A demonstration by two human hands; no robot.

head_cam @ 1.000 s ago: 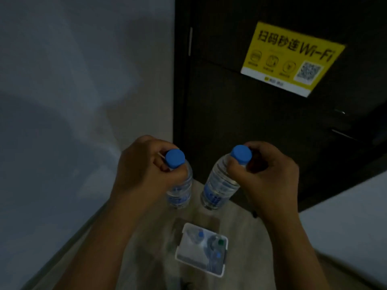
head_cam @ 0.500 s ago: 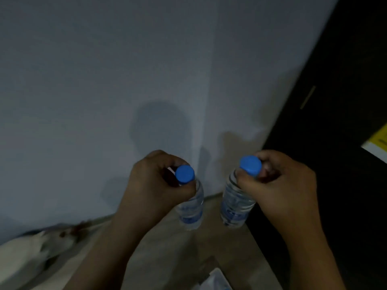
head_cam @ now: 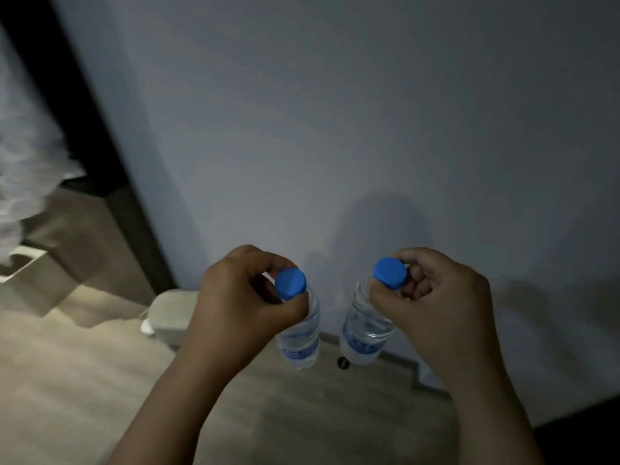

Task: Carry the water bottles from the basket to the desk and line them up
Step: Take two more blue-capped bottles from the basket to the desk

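- Two of them are hanging in mid-air right now, the left bottle [head_cam: 298, 340] and the right bottle [head_cam: 365, 333], one per hand, above the pale floor [head_cam: 84, 380] and in front of a plain grey wall [head_cam: 335, 112].
- The left hand [head_cam: 241, 297] is curling its fingers and thumb round the neck of the left bottle, just under the blue left cap [head_cam: 290, 283]. That bottle is hanging nearly upright, base toward the floor.
- The right hand [head_cam: 436, 303] is gripping the right bottle the same way, thumb and fingers wrapping the neck beneath the blue right cap [head_cam: 390, 274]. This one is tilting a little, its base leaning toward the left bottle.
- The bottles are riding close side by side, a narrow gap showing between them, not touching.
- Both are showing clear, with a blue label band low on each.
- A pale lidded bin [head_cam: 171, 313] is standing at the foot of the wall, partly hiding behind the left wrist.
- A small dark round thing [head_cam: 343, 362] is lying on the floor below the gap; too small to say what it is.
- Far left, a dark frame [head_cam: 84, 112] is running along the wall's edge, white cloth [head_cam: 23, 162] blurring beside it.
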